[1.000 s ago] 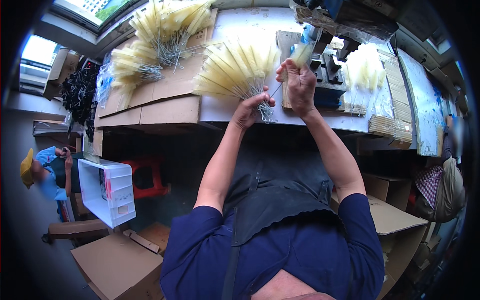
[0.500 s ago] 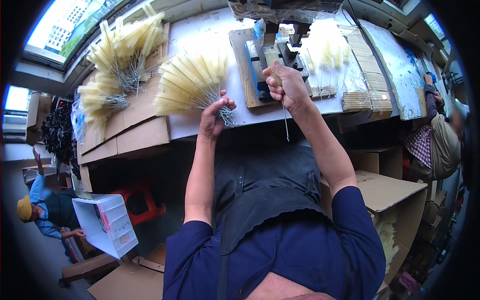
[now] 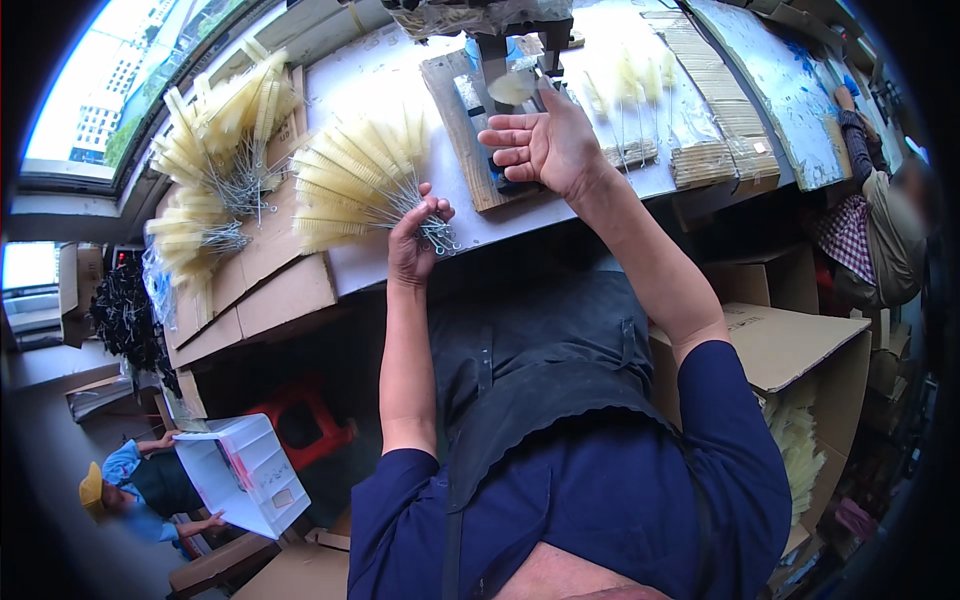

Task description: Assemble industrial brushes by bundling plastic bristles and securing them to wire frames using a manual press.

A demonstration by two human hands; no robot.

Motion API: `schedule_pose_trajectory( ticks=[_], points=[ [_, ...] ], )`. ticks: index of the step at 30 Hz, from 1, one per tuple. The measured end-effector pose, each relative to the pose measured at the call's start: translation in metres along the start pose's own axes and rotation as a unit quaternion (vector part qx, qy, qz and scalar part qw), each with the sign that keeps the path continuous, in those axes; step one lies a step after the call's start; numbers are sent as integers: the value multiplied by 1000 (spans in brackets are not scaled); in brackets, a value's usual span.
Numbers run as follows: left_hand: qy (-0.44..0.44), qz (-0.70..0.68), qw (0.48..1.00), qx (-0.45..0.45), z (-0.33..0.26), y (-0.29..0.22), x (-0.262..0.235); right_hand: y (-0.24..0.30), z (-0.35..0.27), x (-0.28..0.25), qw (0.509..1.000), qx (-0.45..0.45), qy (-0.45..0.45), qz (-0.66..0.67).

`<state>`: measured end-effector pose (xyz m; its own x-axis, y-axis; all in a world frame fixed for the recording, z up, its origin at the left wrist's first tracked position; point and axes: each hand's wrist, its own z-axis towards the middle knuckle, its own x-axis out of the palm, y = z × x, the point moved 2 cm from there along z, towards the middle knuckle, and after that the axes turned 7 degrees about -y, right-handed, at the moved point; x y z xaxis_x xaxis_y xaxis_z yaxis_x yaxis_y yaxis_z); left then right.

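My left hand [image 3: 421, 235] is closed around the wire handles of a fan of brushes [image 3: 345, 180]. Their pale yellow bristle heads spread to the left over the table, and the looped wire ends poke out below my fingers. At the press machine [image 3: 482, 100], my right hand [image 3: 545, 148] is turned palm up, with fingers stretched out to the left and thumb raised. A pale, blurred bristle head [image 3: 511, 88] shows just beyond it near the thumb tip; whether the thumb touches it, I cannot tell. No wire handle is visible on that one.
More brushes [image 3: 230, 120] are heaped on cardboard at the left, and several brushes [image 3: 635, 80] lie right of the press beside stacked cardboard strips [image 3: 710, 110]. An open carton [image 3: 800, 350] stands at my right. One person holds a white crate [image 3: 250, 475]; another person [image 3: 870, 235] works at far right.
My right hand has gone from gripping a brush with its wire hanging down to spread fingers, palm up. My left hand keeps its bunch. The view has shifted, and the crate's tilt has changed.
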<state>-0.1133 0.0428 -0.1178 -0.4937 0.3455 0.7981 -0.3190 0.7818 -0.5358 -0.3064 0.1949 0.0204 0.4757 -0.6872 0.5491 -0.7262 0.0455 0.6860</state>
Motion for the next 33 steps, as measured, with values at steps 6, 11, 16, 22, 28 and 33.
schedule_pose_trajectory(
  ticks=[6, 11, 16, 22, 28, 33],
  points=[
    [-1, 2, 1000, -1, 1, 1, 0, -8, 5, 9, 999, 31, 31, 17],
    [-6, -6, 1000, -4, 0, 3, 0, -31, 4, 6, 999, 36, 27, 1],
    [-7, -6, 1000, -2, 0, 1, 1, -21, -7, -39, 997, -77, -2, -29],
    [-2, -24, 1000, -8, 0, 0, -2, -4, 1, -66, 995, -98, -3, 22],
    [-2, -24, 1000, -8, 2, 2, -3, 5, 4, -68, 997, -66, -13, 22],
    [5, -43, 999, -9, 2, 1, -3, 16, 8, -67, 998, -27, 18, 54]
  ],
)
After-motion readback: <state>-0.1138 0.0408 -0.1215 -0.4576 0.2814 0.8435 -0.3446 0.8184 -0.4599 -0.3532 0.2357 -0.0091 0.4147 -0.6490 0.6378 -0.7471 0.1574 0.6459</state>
